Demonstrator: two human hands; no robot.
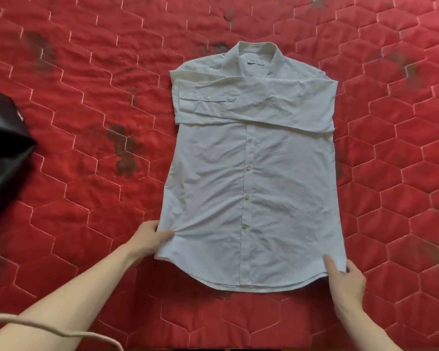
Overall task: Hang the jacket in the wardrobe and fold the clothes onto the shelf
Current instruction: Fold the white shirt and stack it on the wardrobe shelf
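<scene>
Pale shirt [251,173] lies flat, buttoned, sleeves crossed; left hand [147,239] and right hand [345,279] pinch its hem.

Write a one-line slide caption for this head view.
Both hands, left and right, pinch the hem corners of a white shirt on a red quilt.

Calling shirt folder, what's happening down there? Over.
Left hand and right hand pinch hem corners. Pale button-up cotton shirt flat on red quilted cover, sleeves folded across. Black shiny item far left, clear.
</scene>
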